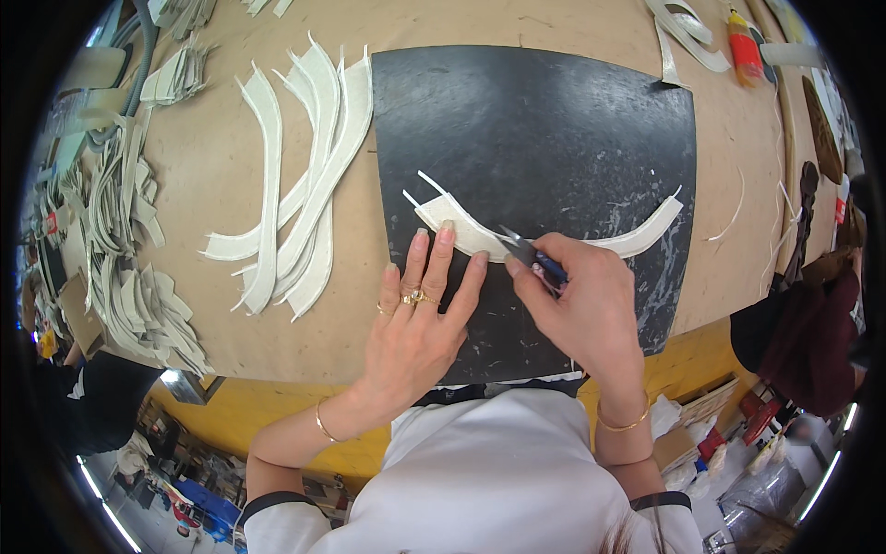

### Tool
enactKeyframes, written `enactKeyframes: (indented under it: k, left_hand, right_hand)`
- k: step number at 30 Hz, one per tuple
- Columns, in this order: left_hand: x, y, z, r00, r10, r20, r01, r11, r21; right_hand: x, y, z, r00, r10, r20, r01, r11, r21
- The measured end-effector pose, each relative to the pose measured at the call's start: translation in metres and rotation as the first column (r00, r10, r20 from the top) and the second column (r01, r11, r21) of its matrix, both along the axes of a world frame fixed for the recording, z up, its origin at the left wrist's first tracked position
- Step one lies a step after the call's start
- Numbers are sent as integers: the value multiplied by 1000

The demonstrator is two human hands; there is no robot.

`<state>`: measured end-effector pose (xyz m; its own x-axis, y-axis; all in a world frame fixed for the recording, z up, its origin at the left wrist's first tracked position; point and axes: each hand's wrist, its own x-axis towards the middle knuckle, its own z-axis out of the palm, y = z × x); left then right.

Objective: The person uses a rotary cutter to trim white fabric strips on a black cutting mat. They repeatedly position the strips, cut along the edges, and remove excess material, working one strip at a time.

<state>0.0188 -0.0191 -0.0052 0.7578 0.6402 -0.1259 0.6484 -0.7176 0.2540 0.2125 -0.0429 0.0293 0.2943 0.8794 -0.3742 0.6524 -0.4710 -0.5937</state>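
A curved off-white fabric strip with corded edges lies across a black cutting mat. Two thin cord ends stick out past its left tip. My left hand is spread flat, its fingertips pressing the strip's left half onto the mat. In my right hand I grip small thread snips, dark-handled, with my fingers wrapped round them. Their pointed blades reach the strip's upper edge near its middle, just right of my left fingertips. Whether the blades are parted I cannot tell.
Several similar strips lie overlapped left of the mat. Bundles of strips heap at the table's left edge. A coiled pale band and a red bottle sit at the far right. Loose thread lies right of the mat.
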Motion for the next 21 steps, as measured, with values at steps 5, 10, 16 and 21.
enactKeyframes:
  k: [5,10,16,21]
  left_hand:
    - [1,-4,3,998,19,-64,-21,1000,-23]
    - [6,-5,1,990,-96,-100,103,993,60]
    - [4,4,3,992,-129,9,130,990,-50]
    - [5,2,3,996,-62,62,70,987,-145]
  right_hand:
    - [18,-6,1,999,41,5,-41,999,-2]
    - [18,-8,0,1000,8,5,-8,1000,11]
    - [19,-5,1,1000,0,-13,0,999,-35]
    - [20,-1,4,999,-6,-34,3,995,-95]
